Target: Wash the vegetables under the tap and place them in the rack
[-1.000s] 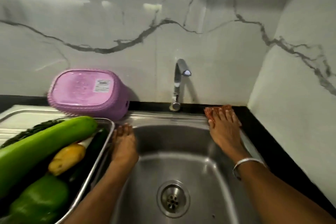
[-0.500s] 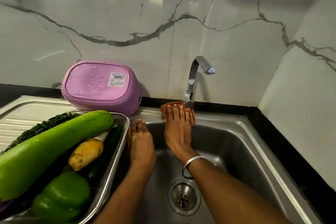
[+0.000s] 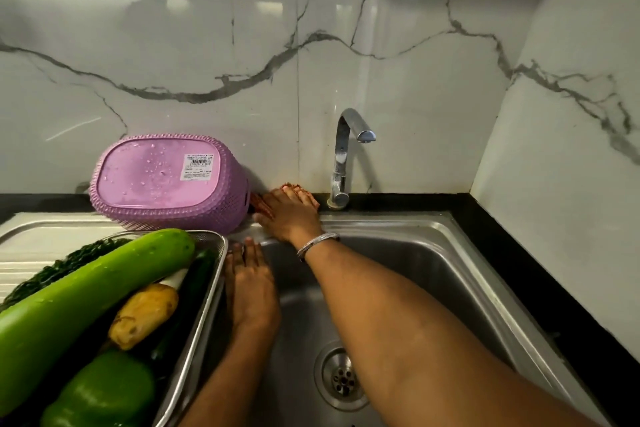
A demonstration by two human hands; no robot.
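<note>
Over the sink (image 3: 433,253), right hand (image 3: 291,215) has slid left to the basket (image 3: 166,184); both hands flat, left hand (image 3: 251,284) unmoved.

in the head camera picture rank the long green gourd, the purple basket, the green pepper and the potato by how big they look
1. long green gourd
2. purple basket, though it sits farther back
3. green pepper, partly cut off by the frame
4. potato

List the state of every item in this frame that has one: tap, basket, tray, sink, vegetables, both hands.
Tap: off, no water running.
Purple basket: upside down, wet, on the counter.
Steel tray: loaded with vegetables.
Bottle gourd: lying on top, unwashed position in tray.
Green capsicum: in tray.
Sink: holds no vegetables, drain uncovered.
Left hand: open, flat beside the tray.
Right hand: open, fingers reaching beside the basket.
</note>
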